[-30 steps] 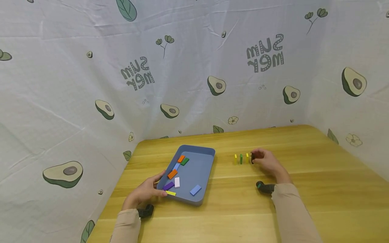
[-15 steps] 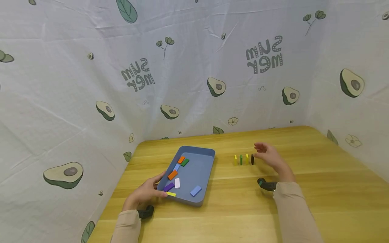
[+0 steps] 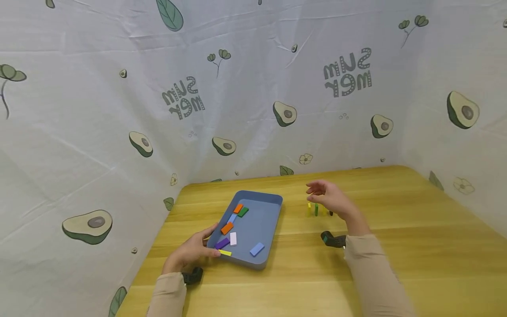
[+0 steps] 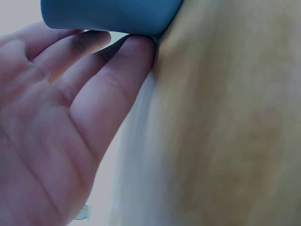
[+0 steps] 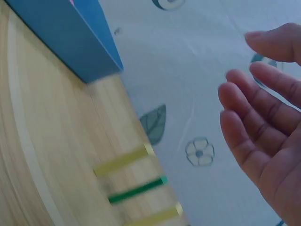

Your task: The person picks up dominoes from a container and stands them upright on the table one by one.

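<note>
My left hand (image 3: 192, 252) holds the near left corner of a blue-grey tray (image 3: 273, 229), its thumb at the near rim and its fingers along the left side. In the left wrist view those fingers meet the tray's outer wall (image 4: 108, 16). My right hand (image 3: 332, 200) hovers over a row of dominoes standing on edge, holding nothing, fingers loosely bent. That row has a yellow domino (image 3: 309, 209), a green domino (image 3: 316, 210), another yellow domino (image 5: 155, 217) and a black domino (image 3: 331, 213), the last two partly hidden behind the hand in the head view.
Several flat dominoes lie in the tray, among them a purple domino (image 3: 222, 243), a white domino (image 3: 233, 238) and a light blue domino (image 3: 257, 249). A wooden table (image 3: 293, 286) carries everything. Printed cloth (image 3: 253, 88) hangs behind and at the sides.
My right hand has let go of the black domino, which stays standing at the row's right end. It has then lifted and moved left above the row. My left hand stays at the tray.
</note>
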Demonstrator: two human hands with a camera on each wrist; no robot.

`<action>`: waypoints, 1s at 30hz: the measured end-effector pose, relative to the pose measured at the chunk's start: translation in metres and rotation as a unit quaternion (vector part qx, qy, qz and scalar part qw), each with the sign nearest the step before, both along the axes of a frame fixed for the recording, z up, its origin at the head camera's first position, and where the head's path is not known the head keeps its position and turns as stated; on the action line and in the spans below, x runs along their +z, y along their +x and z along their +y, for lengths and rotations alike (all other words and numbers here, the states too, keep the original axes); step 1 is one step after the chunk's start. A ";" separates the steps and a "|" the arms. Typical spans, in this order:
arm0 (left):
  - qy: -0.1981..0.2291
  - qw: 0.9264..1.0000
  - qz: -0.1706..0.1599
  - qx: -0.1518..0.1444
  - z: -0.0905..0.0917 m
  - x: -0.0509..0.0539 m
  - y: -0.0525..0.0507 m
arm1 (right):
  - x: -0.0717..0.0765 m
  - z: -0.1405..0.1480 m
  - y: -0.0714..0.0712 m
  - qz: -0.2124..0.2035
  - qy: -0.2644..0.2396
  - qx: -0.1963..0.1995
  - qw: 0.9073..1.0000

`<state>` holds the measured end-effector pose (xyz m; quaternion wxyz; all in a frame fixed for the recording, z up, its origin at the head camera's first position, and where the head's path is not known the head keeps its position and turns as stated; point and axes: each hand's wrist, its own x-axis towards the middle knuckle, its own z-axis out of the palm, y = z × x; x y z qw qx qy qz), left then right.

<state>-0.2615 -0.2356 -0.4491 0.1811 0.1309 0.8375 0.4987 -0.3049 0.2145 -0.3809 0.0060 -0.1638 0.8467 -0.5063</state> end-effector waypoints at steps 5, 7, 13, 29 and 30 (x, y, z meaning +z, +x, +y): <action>-0.003 1.000 0.005 0.004 0.003 0.000 -0.001 | 0.004 -0.025 -0.005 -0.022 -0.036 0.064 0.997; -0.002 1.000 0.007 0.005 0.003 0.000 -0.001 | 0.007 -0.037 -0.008 -0.034 -0.049 0.097 0.993; 0.000 1.000 0.009 0.001 0.002 -0.001 0.000 | 0.012 -0.076 -0.019 -0.101 -0.058 0.178 0.977; -0.005 1.000 0.007 0.008 0.003 -0.002 -0.002 | -0.012 -0.138 -0.034 -0.212 0.056 0.230 0.948; -0.005 1.000 0.008 0.008 0.003 -0.001 -0.001 | -0.013 -0.140 -0.034 -0.216 0.064 0.229 0.947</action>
